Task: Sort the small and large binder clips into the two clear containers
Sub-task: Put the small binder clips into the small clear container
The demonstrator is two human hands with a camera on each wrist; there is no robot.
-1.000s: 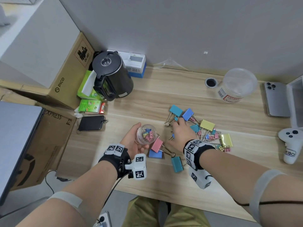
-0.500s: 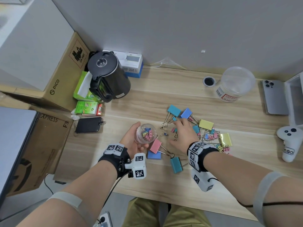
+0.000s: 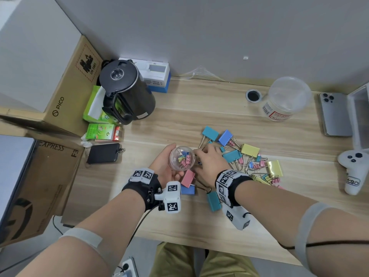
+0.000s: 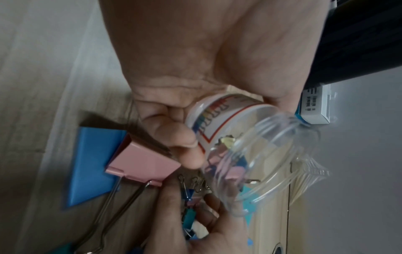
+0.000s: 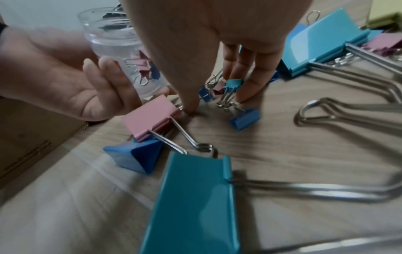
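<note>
I'm watching the desk (image 3: 179, 226) from above through the head camera, facing forward and down. Both wrist cameras are looking close along the fingers, sharing the small jar (image 4: 245, 147) and pink clip (image 5: 150, 116).

Lt wood desk (image 3: 199, 108) vs plain grey wall (image 3: 199, 33).
</note>
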